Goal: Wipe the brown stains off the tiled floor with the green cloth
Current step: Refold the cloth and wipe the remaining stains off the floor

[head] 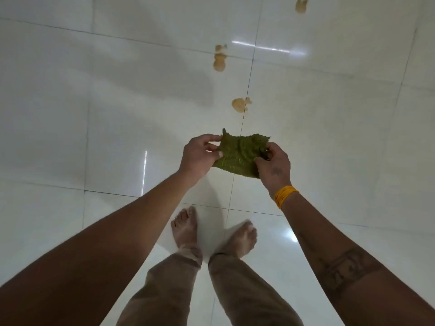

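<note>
We stand barefoot, left hand and right hand both pinching the green cloth taut above the tiled floor, likely folding it; nearest brown stain lies just beyond, unwiped.

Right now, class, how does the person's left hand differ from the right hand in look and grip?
The left hand has a bare wrist; the right hand wears a yellow band and shows a small tattoo. The left hand pinches the left edge of the green cloth; the right hand bunches its right edge. Both hold it above the floor.
</note>
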